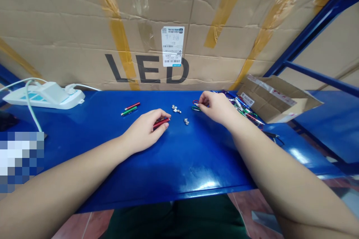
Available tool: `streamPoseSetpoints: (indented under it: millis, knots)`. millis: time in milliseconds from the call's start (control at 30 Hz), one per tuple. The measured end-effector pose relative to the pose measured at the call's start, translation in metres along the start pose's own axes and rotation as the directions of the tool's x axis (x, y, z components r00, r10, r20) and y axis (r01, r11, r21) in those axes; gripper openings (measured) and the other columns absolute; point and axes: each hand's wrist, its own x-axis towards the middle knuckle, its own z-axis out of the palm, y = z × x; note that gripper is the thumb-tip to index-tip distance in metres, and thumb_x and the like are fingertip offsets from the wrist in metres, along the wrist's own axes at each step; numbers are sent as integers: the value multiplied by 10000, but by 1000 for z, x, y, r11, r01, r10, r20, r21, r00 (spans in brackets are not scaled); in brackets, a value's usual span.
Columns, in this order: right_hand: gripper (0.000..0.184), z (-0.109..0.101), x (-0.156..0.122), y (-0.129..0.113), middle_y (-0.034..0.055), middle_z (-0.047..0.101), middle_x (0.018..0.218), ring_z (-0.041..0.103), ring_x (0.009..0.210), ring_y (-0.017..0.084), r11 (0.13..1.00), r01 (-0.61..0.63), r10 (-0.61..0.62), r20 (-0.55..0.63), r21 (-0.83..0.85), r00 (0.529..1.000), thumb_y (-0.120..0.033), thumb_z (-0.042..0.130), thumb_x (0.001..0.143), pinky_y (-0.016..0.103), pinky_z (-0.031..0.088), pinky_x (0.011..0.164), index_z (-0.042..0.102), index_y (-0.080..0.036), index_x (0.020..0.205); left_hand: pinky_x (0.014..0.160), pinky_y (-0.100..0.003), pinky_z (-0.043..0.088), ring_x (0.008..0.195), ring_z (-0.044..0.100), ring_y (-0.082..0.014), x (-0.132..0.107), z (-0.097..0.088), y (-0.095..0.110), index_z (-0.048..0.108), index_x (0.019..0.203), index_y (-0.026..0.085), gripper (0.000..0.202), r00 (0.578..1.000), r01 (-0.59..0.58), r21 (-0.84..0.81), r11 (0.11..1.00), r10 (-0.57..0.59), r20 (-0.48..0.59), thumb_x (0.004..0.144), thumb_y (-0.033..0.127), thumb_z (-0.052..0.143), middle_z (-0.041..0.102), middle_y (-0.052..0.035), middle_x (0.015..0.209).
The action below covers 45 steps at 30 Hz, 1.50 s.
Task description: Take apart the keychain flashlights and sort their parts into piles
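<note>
My left hand (146,130) is shut on a slim red metal tube (161,123), which lies across its fingertips just above the blue tabletop (179,168). My right hand (215,106) pinches at small carabiner clips (196,106), one red and one green. Between my hands lie two small stacks of silver button cells (175,109) (186,121). Left of my left hand, a red tube (132,105) and a green tube (129,111) lie side by side. Beyond my right hand is a tangled heap of similar tubes and clips (241,106).
A white power strip (45,95) with a pale cable sits at the table's left end. A large taped cardboard carton (168,7) stands along the back edge. An open cardboard parcel (276,99) rests at the right, beside a blue metal shelf frame (316,33).
</note>
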Motion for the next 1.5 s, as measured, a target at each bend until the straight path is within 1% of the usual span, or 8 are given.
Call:
streamPoseSetpoints:
  millis: [200,400,533,967,1133,1300,1400,1500]
  knots:
    - [98,6,3,6,57,749,836,658,763,219,988,-21,32,70,-152,997,-118,648,863,316,419,692,652,-209,829,926,-450,569,1073,716,-280,0,-1,-3,663,1177,224,271,1000,21,-8,1000,-21,11,982,391,574,755,-88,1173]
    - [79,3,1,7,1,727,777,657,703,165,993,49,-70,208,108,976,-155,698,837,268,437,638,645,-212,828,919,-441,581,1059,723,-276,1,0,-4,668,1163,224,271,1000,16,-18,1000,-16,3,981,401,573,761,-91,1158]
    - [37,7,2,10,16,728,760,627,657,172,997,41,-22,277,-63,961,-210,720,861,294,414,627,695,-216,834,918,-446,589,1051,729,-275,2,0,-4,672,1148,220,271,1000,22,-25,999,-22,22,976,406,576,763,-93,1152]
    - [69,11,11,20,71,768,933,660,789,208,966,5,33,143,-259,989,-257,704,913,304,403,669,726,-206,954,945,-485,564,1080,712,-285,4,-3,-8,662,1164,231,272,997,74,-13,997,-73,20,960,394,585,758,-90,1178]
    - [78,9,9,16,64,758,929,646,775,196,987,25,-14,69,-157,997,-247,674,917,302,423,695,711,-199,966,910,-460,583,1027,737,-257,9,0,-23,619,1231,203,341,979,195,-288,938,-202,4,965,414,588,772,-109,1122]
    - [63,11,7,15,34,730,850,624,743,188,996,71,-68,55,-59,996,-267,676,895,306,405,677,679,-205,884,701,-344,604,765,738,-179,14,-1,-28,511,1325,201,419,957,251,-593,765,-290,31,981,416,616,750,-81,1040]
    - [62,13,6,13,32,715,833,613,734,179,991,131,-132,54,14,990,-258,674,887,302,409,685,674,-198,874,644,-312,606,725,729,-159,14,-3,-26,508,1312,211,407,940,291,-655,698,-336,59,982,413,632,723,-66,1037]
    - [122,14,1,0,21,692,793,599,698,164,956,200,-212,34,213,977,-308,668,912,291,415,665,679,-187,920,597,-289,595,748,732,-169,13,-3,-21,508,1309,212,466,936,310,-638,705,-342,77,934,415,696,710,-71,1058]
